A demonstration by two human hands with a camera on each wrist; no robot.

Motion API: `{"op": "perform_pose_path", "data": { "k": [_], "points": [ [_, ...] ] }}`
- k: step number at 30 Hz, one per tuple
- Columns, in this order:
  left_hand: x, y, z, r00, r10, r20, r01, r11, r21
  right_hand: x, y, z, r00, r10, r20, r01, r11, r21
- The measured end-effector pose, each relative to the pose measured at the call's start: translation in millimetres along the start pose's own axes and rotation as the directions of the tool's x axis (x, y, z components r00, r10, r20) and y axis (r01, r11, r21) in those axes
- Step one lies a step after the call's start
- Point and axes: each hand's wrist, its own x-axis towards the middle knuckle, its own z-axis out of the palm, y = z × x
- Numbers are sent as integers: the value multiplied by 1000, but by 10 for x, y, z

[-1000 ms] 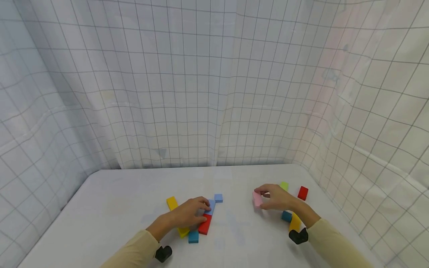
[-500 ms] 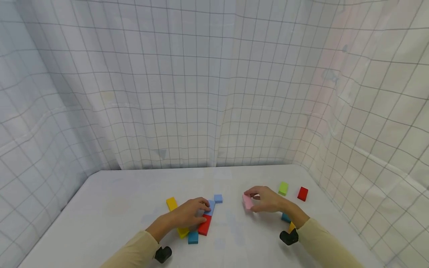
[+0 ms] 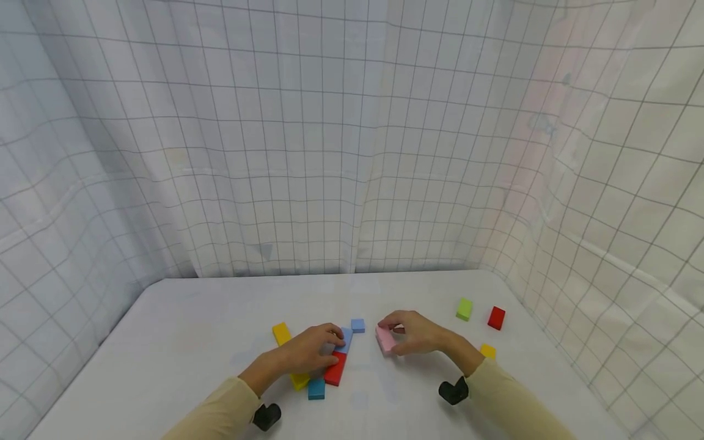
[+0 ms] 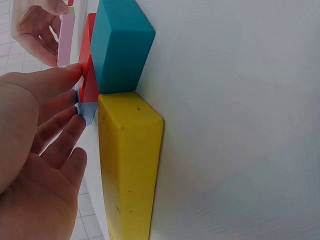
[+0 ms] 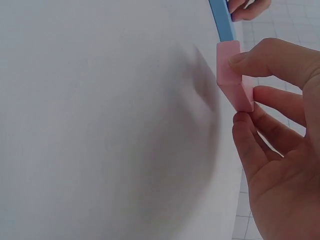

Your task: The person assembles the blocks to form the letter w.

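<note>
Resting kinda loose, the left hand [image 3: 310, 351] has bent fingers touching the red block [image 3: 337, 370] and the light blue block [image 3: 346, 342] butted against it, not really gripping. Pink block [image 3: 385, 340]'s a bit right of those, long side running near-to-far, pinched between the right hand [image 3: 419, 334]'s thumb and fingers. No containers in sight.
</note>
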Motion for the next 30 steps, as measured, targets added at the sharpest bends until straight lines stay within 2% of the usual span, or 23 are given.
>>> {"op": "perform_pose_path", "data": {
  "k": [9,15,24,30],
  "points": [
    [-7,-37,13,1000,-1,2,1,1000,5,116,-84,129,1000,-9,25,9,1000,1],
    [3,-29,14,1000,4,0,-4,1000,3,121,-91,136,999,25,43,-25,1000,-11],
    [-4,-13,25,1000,-3,1,3,1000,0,114,24,115,994,91,58,-93,995,34],
    [-3,-11,28,1000,0,-2,1,1000,8,130,50,111,996,70,54,-73,995,62]
  ]
}}
